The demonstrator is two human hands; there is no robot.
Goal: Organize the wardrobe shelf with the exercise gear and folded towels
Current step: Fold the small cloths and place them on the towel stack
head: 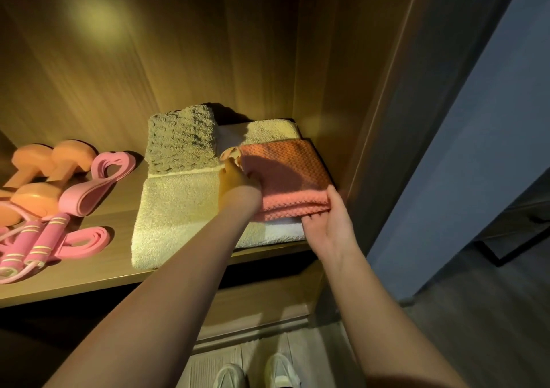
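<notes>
One coral towel (285,167) is the piece you are working on. It lies folded at the right end of the shelf (89,271), on top of a white towel (282,230) whose front edge shows beneath it. Both rest on a broad beige towel (175,206). A knobbly olive towel (181,137) sits on the back left part of that beige one, just beside the coral piece.

I judge you are at the stacking step, settling the coral towel onto the pile. Its left corner is turned up and its front edge hangs a little off the white towel. The next move calls for laying that corner flat, squaring the edges with the towels below, then letting go without dragging the fold open. Mind the wardrobe side wall (327,90), which is close on the right.

Your left hand (238,180) is curled at the towel's left edge and pinches it where the corner lifts. The strong light hides the exact finger placement. Your right hand (333,221) grasps the front right corner, thumb on top and fingers tucked under.

Well apart on the left of the shelf lies the exercise gear: orange dumbbells (35,164), pink bands (98,179) and a pink-handled jump rope (35,238), loosely heaped and touching one another. By my reading they have yet to be tidied
</notes>
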